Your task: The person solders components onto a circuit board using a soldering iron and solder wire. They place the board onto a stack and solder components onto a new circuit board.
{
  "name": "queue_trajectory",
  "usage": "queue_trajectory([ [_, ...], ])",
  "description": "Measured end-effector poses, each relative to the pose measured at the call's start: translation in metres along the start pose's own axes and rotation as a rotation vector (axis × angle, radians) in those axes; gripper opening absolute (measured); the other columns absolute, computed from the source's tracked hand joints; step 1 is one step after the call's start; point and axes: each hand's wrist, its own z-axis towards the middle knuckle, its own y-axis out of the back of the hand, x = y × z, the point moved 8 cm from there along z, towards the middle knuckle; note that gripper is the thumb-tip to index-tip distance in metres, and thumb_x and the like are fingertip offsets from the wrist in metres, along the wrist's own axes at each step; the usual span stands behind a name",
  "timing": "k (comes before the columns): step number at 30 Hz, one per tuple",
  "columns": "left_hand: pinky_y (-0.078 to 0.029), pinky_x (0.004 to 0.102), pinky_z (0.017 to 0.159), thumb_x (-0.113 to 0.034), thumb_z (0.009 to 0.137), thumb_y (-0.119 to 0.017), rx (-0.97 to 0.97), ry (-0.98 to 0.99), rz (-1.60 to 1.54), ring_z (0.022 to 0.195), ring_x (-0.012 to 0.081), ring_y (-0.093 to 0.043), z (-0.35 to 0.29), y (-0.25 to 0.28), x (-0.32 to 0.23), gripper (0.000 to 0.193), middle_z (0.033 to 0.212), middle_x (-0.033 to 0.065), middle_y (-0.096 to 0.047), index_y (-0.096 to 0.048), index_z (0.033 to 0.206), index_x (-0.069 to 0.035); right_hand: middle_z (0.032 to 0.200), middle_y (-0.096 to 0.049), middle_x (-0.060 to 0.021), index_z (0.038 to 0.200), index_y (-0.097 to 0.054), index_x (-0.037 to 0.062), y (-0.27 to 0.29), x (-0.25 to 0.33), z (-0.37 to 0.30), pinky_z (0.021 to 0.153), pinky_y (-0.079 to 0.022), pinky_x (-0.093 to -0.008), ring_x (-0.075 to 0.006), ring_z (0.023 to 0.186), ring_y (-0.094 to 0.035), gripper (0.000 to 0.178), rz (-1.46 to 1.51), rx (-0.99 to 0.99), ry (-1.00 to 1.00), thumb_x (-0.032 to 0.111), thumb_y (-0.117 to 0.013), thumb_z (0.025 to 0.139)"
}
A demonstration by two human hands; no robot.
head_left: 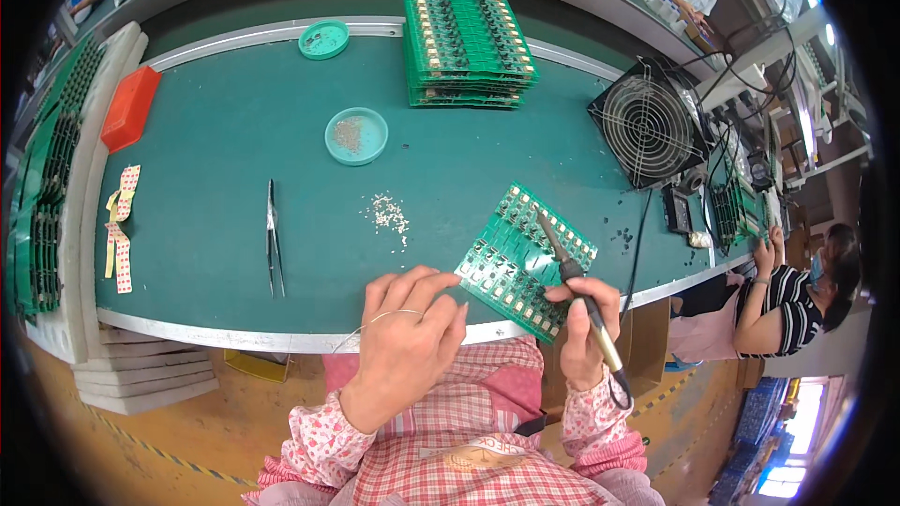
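Note:
My right hand [586, 333] grips a soldering iron [600, 330], its tip resting on or just above the upper part of a green circuit board panel [506, 258]. The panel lies tilted at the table's front edge, with rows of white and black parts on it. Beside its left corner is my left hand [405, 333], fingers curled, with a thin strand of solder wire [384, 315] running out of it. Some of the panel is hidden behind my right hand and the iron.
Small pale parts [387, 215] lie loose left of the panel, near tweezers [272, 239]. Behind stand a round dish [367, 156], a second dish [324, 54] and a stack of boards [469, 47]. A fan [647, 122] stands right; a red bin [131, 110] left. A co-worker [783, 309] sits right.

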Motion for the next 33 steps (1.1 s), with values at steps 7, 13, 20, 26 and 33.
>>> queue_trajectory([
  [7,-0.038,0.042,0.088,-0.006,0.076,-0.071,0.005,0.031,0.01,0.101,0.0258,-0.062,-0.002,-0.003,-0.005,0.016,0.104,0.0056,-0.067,-0.056,0.071,-0.005,0.064,-0.066,-0.0052,0.098,-0.06,0.0039,0.006,0.034,-0.006,0.052,-0.049,-0.0287,-0.0161,0.055,-0.063,0.014,-0.044,0.047,0.185,0.007,-0.065,0.085],
  [13,-0.036,0.0426,0.09,-0.006,0.076,-0.072,0.019,0.032,0.053,0.103,0.0251,-0.061,0.001,-0.005,-0.008,0.017,0.105,0.0044,-0.065,-0.056,0.071,-0.006,0.065,-0.065,-0.0069,0.092,-0.063,0.0017,-0.009,0.062,-0.004,0.045,-0.048,-0.0294,-0.0187,0.05,-0.062,0.015,-0.011,0.156,0.388,0.003,-0.069,0.078],
  [20,-0.036,0.043,0.09,-0.006,0.075,-0.073,0.036,0.033,0.081,0.102,0.0253,-0.061,0.001,-0.007,-0.007,0.015,0.105,0.0042,-0.065,-0.058,0.073,-0.006,0.064,-0.064,-0.0066,0.088,-0.064,0.0035,-0.02,0.062,-0.003,0.044,-0.048,-0.0293,-0.0189,0.05,-0.061,0.014,-0.087,0.255,0.357,0.002,-0.069,0.075],
  [26,-0.037,0.0432,0.09,-0.006,0.074,-0.073,0.032,0.034,0.094,0.102,0.0257,-0.06,0.001,-0.007,-0.007,0.016,0.105,0.004,-0.064,-0.058,0.073,-0.006,0.063,-0.063,-0.0056,0.088,-0.065,0.0044,-0.024,0.063,-0.004,0.045,-0.048,-0.0287,-0.0178,0.051,-0.061,0.016,-0.126,0.256,0.402,0.002,-0.071,0.073],
  [33,-0.037,0.0428,0.09,-0.006,0.074,-0.073,0.027,0.026,0.105,0.102,0.0257,-0.06,0.002,-0.007,-0.008,0.015,0.106,0.0042,-0.064,-0.058,0.073,-0.006,0.061,-0.055,0.0016,0.082,-0.068,0.0081,-0.033,0.079,-0.011,0.048,-0.045,-0.0246,-0.0128,0.054,-0.059,0.016,-0.344,0.286,0.556,0.007,-0.072,0.067],
])
